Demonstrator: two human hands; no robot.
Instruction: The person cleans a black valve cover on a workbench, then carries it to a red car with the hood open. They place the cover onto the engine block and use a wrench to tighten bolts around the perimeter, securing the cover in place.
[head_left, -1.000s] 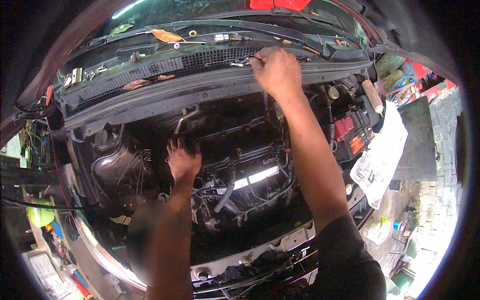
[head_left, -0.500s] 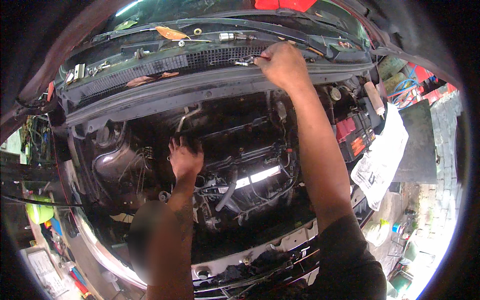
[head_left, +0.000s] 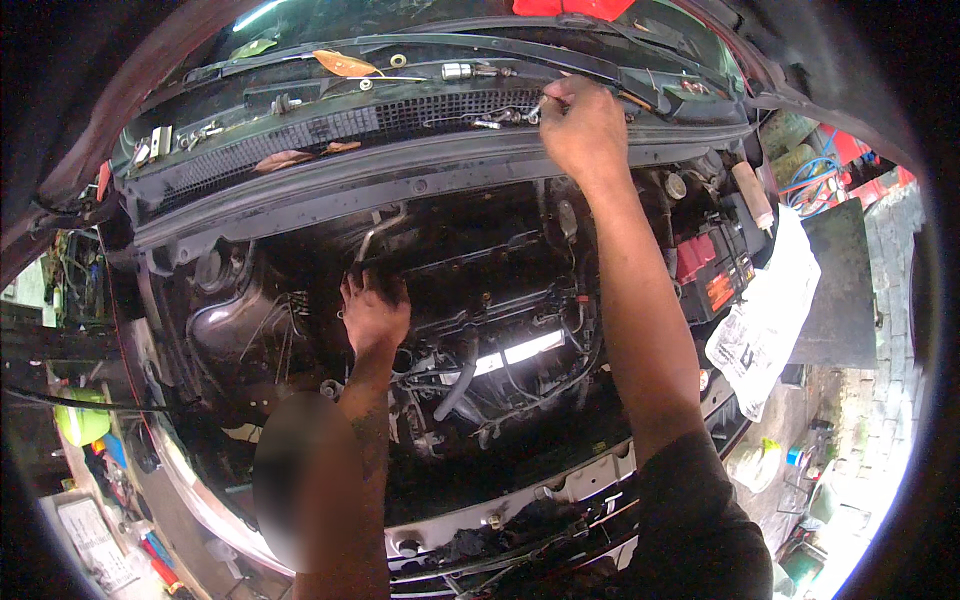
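Note:
My right hand [head_left: 585, 125] reaches over the cowl grille [head_left: 400, 117] below the windshield. Its thumb and fingers are pinched together; whatever lies between them is too small or hidden to name. Beside the fingertips, small metal pieces [head_left: 490, 123] lie on the grille, and a silver socket [head_left: 458, 71] with a short shaft rests just beyond. Lower and to the left, my left hand [head_left: 376, 315] lies over the dark engine [head_left: 470, 265], its blackened fingers apart and resting on it. A bent metal pipe [head_left: 372, 240] rises just past those fingers.
Dry leaves [head_left: 343, 65], a washer [head_left: 399, 61] and small bolts [head_left: 285, 104] lie along the cowl. To the right are the battery [head_left: 722, 280] and a white printed sheet [head_left: 765, 320] over the fender. A blurred patch [head_left: 300, 480] covers part of the lower left.
My right hand has shifted slightly to the right along the cowl, uncovering more of the small metal pieces. The left hand stays in nearly the same place.

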